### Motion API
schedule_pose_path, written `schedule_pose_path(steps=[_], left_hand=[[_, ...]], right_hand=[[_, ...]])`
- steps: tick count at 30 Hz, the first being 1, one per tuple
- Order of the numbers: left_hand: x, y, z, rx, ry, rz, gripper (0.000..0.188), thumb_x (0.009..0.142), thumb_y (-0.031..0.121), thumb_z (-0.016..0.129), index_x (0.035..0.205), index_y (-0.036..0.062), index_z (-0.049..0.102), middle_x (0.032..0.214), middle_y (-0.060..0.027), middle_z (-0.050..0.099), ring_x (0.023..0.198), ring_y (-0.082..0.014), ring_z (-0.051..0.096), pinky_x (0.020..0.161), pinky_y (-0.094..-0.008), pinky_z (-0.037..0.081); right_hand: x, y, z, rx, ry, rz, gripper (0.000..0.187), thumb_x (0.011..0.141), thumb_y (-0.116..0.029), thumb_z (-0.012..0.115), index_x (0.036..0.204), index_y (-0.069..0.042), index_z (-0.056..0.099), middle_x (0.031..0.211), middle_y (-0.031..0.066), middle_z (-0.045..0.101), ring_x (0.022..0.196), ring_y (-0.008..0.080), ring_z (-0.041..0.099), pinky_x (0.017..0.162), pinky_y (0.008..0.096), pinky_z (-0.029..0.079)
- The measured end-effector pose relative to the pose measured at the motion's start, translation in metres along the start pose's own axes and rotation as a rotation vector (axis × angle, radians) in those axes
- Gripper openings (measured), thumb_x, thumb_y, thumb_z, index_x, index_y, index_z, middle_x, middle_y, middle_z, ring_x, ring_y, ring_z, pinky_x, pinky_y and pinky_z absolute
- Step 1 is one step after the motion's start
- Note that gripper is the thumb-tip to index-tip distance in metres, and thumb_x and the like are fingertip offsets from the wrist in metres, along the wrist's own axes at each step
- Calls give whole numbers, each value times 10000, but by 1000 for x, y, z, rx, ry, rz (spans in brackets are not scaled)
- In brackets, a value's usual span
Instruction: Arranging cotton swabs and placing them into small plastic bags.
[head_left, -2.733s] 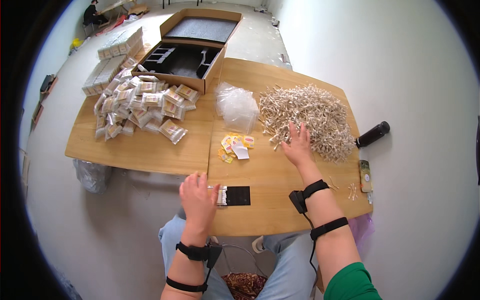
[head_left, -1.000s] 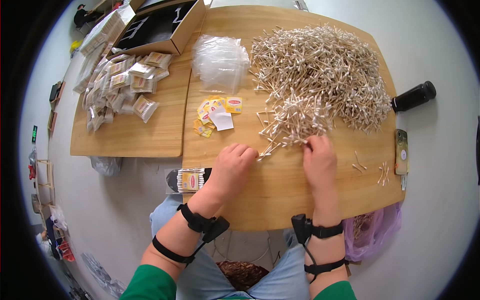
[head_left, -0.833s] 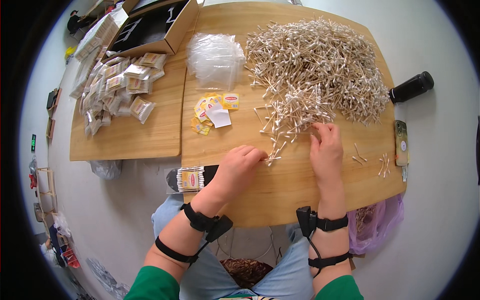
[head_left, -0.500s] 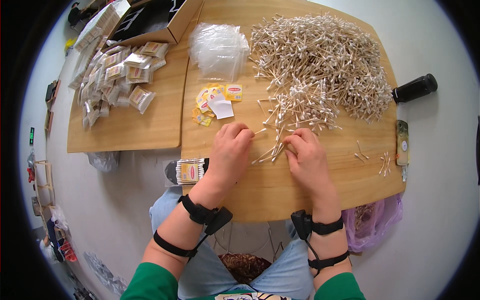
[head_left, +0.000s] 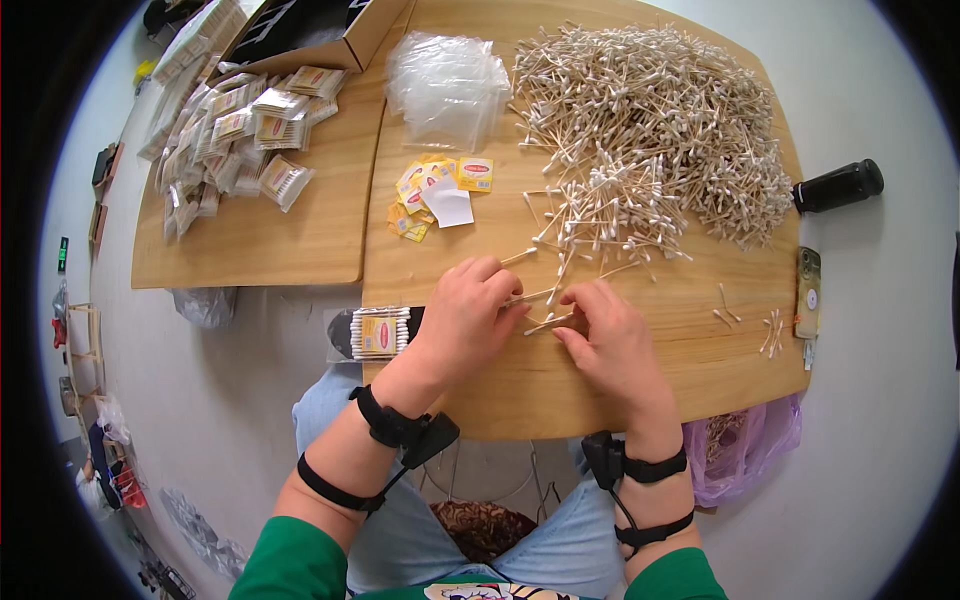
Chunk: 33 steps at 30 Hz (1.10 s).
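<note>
My left hand is closed in a pinch over the wooden table, with a cotton swab sticking out from its fingertips toward the right. Facing it, my right hand pinches a few cotton swabs whose tips point left. Just beyond the hands, loose swabs trail down from a large heap of cotton swabs. A single loose swab lies above my left fingers. Beside my left wrist, a clear packet of swabs with a yellow card rests at the table edge on something dark.
Yellow cards and clear plastic bags lie beyond my left hand. Filled packets pile up at far left beside an open carton. On the right are a black bottle, a phone and several stray swabs.
Both hands have come closer together, my left moving slightly right and toward me. Swabs that lay between them are now in the fingers. The view has shifted a little.
</note>
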<state>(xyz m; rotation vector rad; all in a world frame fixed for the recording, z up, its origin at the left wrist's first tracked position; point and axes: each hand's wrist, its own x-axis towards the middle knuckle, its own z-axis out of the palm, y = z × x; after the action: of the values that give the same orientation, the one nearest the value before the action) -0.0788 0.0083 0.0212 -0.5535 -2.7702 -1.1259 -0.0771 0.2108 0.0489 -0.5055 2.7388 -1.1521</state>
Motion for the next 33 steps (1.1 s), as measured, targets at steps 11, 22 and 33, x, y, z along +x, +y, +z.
schedule_pose_path(steps=[11, 22, 33], left_hand=[[-2, -6, 2, -9, 50, -25, 88, 843, 26, 630, 928, 27, 606, 869, -130, 604, 834, -337, 586, 724, -411, 480], [-3, 3, 9, 84, 19, 18, 106, 788, 72, 689, 858, 56, 610, 824, -98, 585, 831, -306, 581, 723, -393, 478], [-8, 24, 12, 24, -96, 28, 139, 764, 92, 721, 813, 66, 594, 817, -76, 569, 832, -285, 569, 740, -387, 470]], right_hand=[[2, -4, 9, -133, -63, -60, 128, 760, -99, 736, 797, -65, 617, 799, 99, 604, 761, 315, 612, 653, 412, 491], [-17, 60, -51, 96, 332, 300, 80, 853, -80, 683, 864, -21, 631, 731, 36, 548, 620, 133, 494, 576, 274, 419], [-57, 131, -100, -421, 597, 586, 183, 822, -183, 731, 860, -28, 642, 793, 92, 620, 695, 244, 598, 649, 373, 483]])
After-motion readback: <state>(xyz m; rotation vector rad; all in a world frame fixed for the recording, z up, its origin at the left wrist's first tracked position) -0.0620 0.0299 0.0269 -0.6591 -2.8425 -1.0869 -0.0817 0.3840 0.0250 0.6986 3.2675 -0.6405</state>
